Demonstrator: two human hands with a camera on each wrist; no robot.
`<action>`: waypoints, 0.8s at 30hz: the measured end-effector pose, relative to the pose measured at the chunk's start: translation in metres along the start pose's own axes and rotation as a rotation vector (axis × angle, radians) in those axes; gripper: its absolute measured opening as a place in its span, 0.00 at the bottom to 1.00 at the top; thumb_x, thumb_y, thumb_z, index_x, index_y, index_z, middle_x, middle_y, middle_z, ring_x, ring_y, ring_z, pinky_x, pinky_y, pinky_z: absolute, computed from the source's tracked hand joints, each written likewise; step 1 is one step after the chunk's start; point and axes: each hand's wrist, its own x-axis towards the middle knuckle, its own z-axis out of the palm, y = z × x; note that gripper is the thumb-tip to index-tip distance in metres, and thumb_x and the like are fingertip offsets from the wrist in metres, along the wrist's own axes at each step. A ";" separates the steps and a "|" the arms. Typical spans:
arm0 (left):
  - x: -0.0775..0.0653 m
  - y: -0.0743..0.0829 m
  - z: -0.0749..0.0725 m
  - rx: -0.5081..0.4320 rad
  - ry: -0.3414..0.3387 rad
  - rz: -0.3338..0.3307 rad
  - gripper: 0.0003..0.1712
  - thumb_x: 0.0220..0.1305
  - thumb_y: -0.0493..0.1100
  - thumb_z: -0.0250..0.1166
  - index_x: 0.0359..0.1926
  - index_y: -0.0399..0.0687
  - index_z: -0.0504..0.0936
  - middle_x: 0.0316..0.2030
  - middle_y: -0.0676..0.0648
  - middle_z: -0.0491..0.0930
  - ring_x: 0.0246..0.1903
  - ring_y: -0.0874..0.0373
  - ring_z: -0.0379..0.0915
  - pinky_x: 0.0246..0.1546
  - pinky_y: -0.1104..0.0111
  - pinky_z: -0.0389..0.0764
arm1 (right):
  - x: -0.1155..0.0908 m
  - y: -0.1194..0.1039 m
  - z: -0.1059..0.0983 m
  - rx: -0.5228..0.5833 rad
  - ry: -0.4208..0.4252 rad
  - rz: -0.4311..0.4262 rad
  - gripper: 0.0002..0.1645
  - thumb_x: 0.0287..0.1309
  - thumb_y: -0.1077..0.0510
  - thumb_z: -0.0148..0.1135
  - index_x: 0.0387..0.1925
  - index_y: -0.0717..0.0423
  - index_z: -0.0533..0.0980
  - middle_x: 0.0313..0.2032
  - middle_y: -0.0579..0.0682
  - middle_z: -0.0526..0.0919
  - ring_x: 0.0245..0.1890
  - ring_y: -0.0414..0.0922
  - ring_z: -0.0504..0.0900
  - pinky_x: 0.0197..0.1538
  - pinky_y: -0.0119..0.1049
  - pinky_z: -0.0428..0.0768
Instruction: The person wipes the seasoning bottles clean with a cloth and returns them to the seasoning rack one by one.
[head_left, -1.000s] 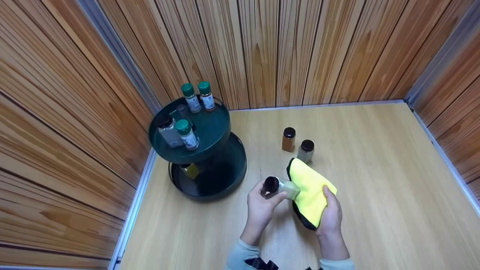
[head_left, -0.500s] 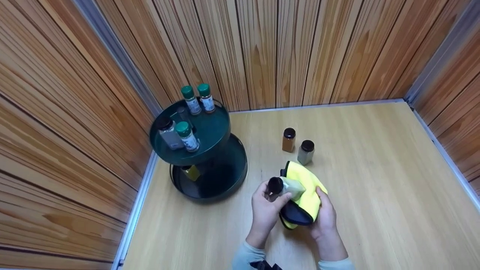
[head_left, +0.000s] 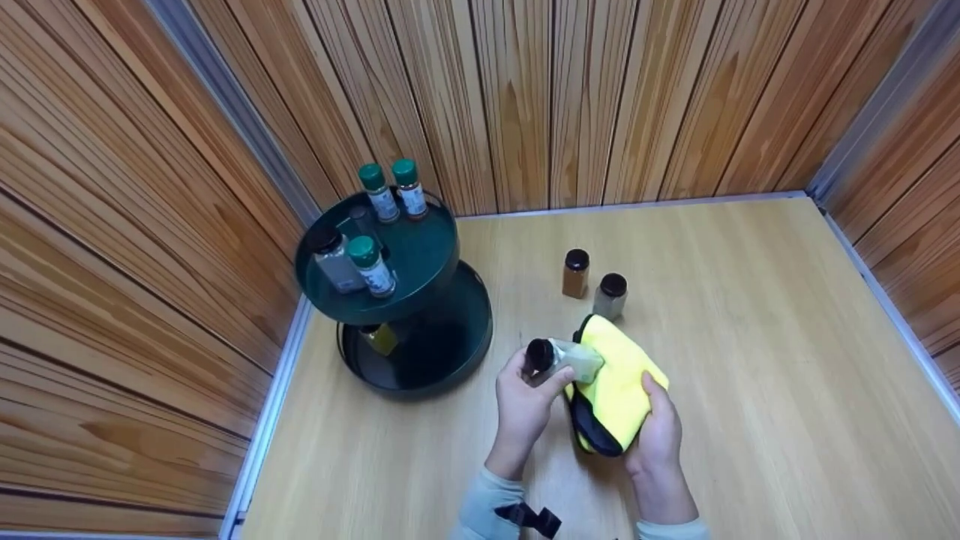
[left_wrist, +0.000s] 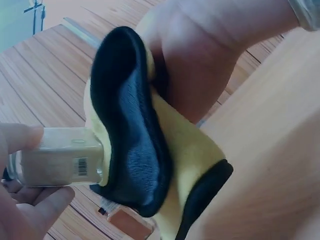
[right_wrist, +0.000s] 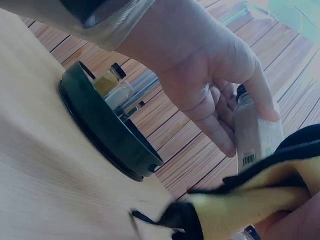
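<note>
Above the bench point(head_left: 787, 337), well off its back edge, the left hand point(head_left: 520, 409) pinches a tilted jar point(head_left: 576, 361) against a cloth point(head_left: 622, 390) the right hand point(head_left: 658, 439) grips; loosening that pinch could drop it.

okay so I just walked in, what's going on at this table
A person's left hand grips a dark-capped clear jar, its base end against a yellow cloth with black edging held in the right hand. Just beyond, a jar with orange-brown contents and a jar with greyish contents stand on the table. At the left of the head view, a dark green two-tier stand holds more jars, including three green-capped jars on top.
</note>
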 end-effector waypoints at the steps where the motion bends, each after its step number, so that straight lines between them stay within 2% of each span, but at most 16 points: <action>1: 0.000 0.001 -0.001 0.000 -0.002 -0.018 0.26 0.52 0.37 0.80 0.52 0.43 0.83 0.48 0.45 0.86 0.51 0.52 0.83 0.53 0.63 0.83 | 0.000 0.000 0.000 0.017 -0.006 -0.015 0.26 0.81 0.42 0.38 0.65 0.54 0.66 0.50 0.45 0.83 0.51 0.42 0.83 0.55 0.37 0.82; 4: -0.003 0.007 -0.001 -0.003 0.000 -0.056 0.25 0.50 0.36 0.81 0.50 0.43 0.83 0.47 0.45 0.86 0.50 0.52 0.83 0.52 0.64 0.84 | 0.002 0.003 0.002 0.047 -0.043 -0.033 0.26 0.81 0.41 0.37 0.65 0.53 0.66 0.51 0.46 0.83 0.51 0.42 0.83 0.54 0.37 0.82; 7: -0.009 0.011 0.000 -0.015 -0.012 -0.060 0.26 0.49 0.35 0.81 0.50 0.43 0.83 0.48 0.45 0.85 0.51 0.52 0.82 0.52 0.64 0.84 | 0.004 0.006 0.003 0.013 -0.097 -0.001 0.28 0.81 0.39 0.35 0.66 0.51 0.65 0.53 0.45 0.82 0.53 0.41 0.82 0.56 0.36 0.81; 11: -0.013 0.012 0.004 -0.008 -0.033 -0.001 0.28 0.49 0.35 0.82 0.52 0.43 0.82 0.49 0.46 0.85 0.51 0.54 0.82 0.53 0.64 0.83 | 0.004 0.009 0.003 -0.066 -0.122 0.055 0.29 0.80 0.37 0.36 0.66 0.52 0.65 0.54 0.45 0.81 0.54 0.41 0.80 0.58 0.37 0.80; 14: -0.010 0.009 0.005 0.016 -0.007 0.057 0.27 0.49 0.34 0.81 0.51 0.42 0.82 0.48 0.46 0.85 0.49 0.55 0.83 0.53 0.64 0.83 | 0.004 0.008 0.001 -0.088 -0.111 0.076 0.29 0.80 0.38 0.37 0.64 0.54 0.67 0.52 0.46 0.82 0.53 0.43 0.81 0.57 0.38 0.80; 18: -0.005 0.004 0.002 0.093 0.025 0.122 0.26 0.48 0.33 0.81 0.49 0.42 0.83 0.46 0.46 0.85 0.47 0.57 0.83 0.53 0.65 0.83 | 0.002 0.005 -0.004 -0.069 -0.078 0.081 0.27 0.81 0.40 0.39 0.61 0.55 0.69 0.49 0.47 0.83 0.49 0.43 0.83 0.55 0.37 0.82; 21: -0.003 0.003 -0.001 0.184 0.013 0.168 0.26 0.47 0.34 0.82 0.49 0.44 0.85 0.46 0.48 0.86 0.48 0.57 0.83 0.53 0.66 0.83 | 0.000 0.002 -0.006 -0.028 -0.047 0.075 0.25 0.81 0.42 0.40 0.60 0.54 0.69 0.47 0.46 0.84 0.47 0.43 0.85 0.53 0.36 0.83; 24: -0.002 0.004 -0.006 0.230 0.006 0.185 0.27 0.46 0.34 0.83 0.50 0.46 0.85 0.46 0.49 0.86 0.48 0.57 0.82 0.52 0.66 0.84 | 0.000 -0.001 -0.006 0.021 -0.034 0.054 0.24 0.81 0.42 0.40 0.61 0.53 0.69 0.47 0.46 0.85 0.47 0.43 0.85 0.51 0.37 0.84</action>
